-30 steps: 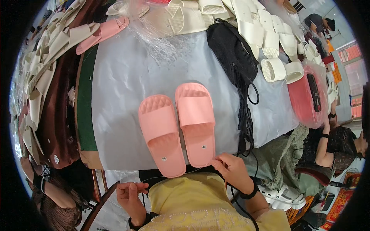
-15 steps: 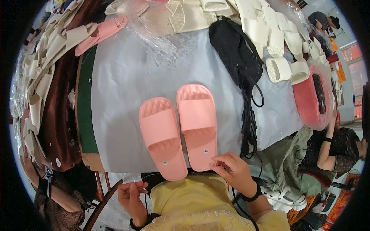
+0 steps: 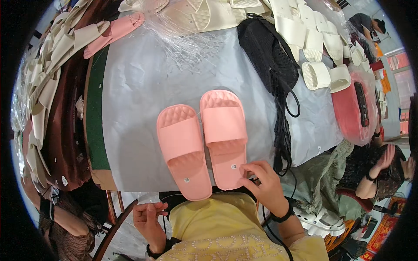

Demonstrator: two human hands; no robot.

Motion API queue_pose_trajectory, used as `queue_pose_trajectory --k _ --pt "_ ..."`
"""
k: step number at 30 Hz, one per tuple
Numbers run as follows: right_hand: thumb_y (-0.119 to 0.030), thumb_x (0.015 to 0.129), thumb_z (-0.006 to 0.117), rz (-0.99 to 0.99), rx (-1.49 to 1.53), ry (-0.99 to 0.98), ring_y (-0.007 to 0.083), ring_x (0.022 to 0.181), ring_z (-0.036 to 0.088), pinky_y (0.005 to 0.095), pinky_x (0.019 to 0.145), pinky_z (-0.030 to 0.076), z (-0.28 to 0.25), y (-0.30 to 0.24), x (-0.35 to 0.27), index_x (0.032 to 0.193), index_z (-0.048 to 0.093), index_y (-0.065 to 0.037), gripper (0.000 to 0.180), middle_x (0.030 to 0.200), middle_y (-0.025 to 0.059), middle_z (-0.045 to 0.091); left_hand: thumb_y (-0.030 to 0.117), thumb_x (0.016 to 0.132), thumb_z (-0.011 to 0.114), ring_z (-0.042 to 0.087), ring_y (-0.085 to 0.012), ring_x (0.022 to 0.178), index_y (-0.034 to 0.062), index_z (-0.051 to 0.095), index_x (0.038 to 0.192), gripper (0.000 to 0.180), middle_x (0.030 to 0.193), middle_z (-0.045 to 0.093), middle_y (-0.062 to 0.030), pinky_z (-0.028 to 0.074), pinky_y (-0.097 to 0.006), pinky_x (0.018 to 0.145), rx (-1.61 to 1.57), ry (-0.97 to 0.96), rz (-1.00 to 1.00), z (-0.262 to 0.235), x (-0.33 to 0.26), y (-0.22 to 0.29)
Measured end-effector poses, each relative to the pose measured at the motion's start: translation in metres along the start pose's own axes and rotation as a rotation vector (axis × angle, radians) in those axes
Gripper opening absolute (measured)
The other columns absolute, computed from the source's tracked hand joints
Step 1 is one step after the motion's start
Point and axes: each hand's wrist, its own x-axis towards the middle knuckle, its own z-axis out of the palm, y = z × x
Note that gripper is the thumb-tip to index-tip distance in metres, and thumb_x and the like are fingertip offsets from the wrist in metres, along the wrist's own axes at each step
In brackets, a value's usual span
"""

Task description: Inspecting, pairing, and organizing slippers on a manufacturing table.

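Two pink slide slippers lie side by side, toes away from me, on a pale grey table cover. The left slipper sits a little nearer to me than the right slipper. Each has a small round sticker on its heel. My right hand grips the heel edge of the right slipper, fingertips beside the sticker. My left hand is below the table's near edge, fingers pinched on a thin clear thread that runs toward the slippers' heels.
A black mesh bag with dangling cords lies right of the slippers. A bundle of clear threads and cream slippers fill the far side. More cream slippers are stacked at left. Another person sits at right, near a pink bag.
My right hand has slid up onto the right slipper's heel. My left hand has stayed low by the table edge. The slippers have barely shifted.
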Motion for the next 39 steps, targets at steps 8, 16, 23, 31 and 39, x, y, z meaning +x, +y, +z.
queue_pose_trajectory --k 8,16,23,31,39 --pt "-0.01 0.073 0.064 -0.017 0.009 0.041 0.0262 0.075 0.056 0.0333 0.064 0.045 0.005 0.004 0.003 0.091 0.06 -0.005 0.02 0.086 0.0104 0.056 0.014 0.087 0.054 0.063 -0.0211 0.065 0.0012 0.045 0.086 0.016 0.075 0.061 -0.0124 0.049 -0.026 0.052 0.003 -0.029 -0.015 0.0 0.0 -0.001" --pt "-0.015 0.072 0.065 -0.268 -0.266 0.043 0.0238 0.088 0.055 0.0376 0.077 0.041 0.003 0.006 -0.001 0.099 0.058 -0.004 0.03 0.107 0.0079 0.055 0.014 0.087 0.054 0.063 -0.0212 0.066 0.002 0.045 0.087 0.015 0.075 0.062 -0.0124 0.049 -0.026 0.052 -0.017 -0.04 -0.015 -0.002 0.001 -0.004" --pt "-0.028 0.077 0.059 -0.296 -0.524 -0.058 0.0245 0.105 0.046 0.0421 0.085 0.034 0.006 0.001 -0.002 0.114 0.051 -0.003 0.045 0.126 0.0075 0.045 0.014 0.087 0.055 0.063 -0.0216 0.066 0.0013 0.045 0.087 0.016 0.076 0.062 -0.0131 0.048 -0.026 0.052 -0.028 -0.053 -0.018 -0.001 0.001 -0.003" --pt "-0.013 0.077 0.061 -0.272 -0.15 0.134 0.0254 0.093 0.054 0.0368 0.08 0.039 -0.026 -0.016 0.028 0.104 0.058 -0.004 0.029 0.108 0.01 0.057 0.014 0.087 0.055 0.063 -0.0206 0.067 0.0008 0.046 0.089 0.016 0.078 0.061 -0.0123 0.048 -0.025 0.053 -0.021 -0.058 -0.023 -0.002 0.001 -0.001" --pt "-0.015 0.081 0.057 -0.094 -0.097 0.123 0.0297 0.074 0.057 0.0347 0.067 0.045 -0.033 -0.007 0.137 0.09 0.058 0.001 0.018 0.083 0.0155 0.058 0.014 0.087 0.055 0.063 -0.0198 0.066 0.0005 0.046 0.088 0.016 0.077 0.061 -0.0125 0.049 -0.025 0.053 -0.032 -0.113 -0.019 0.003 0.003 -0.002"
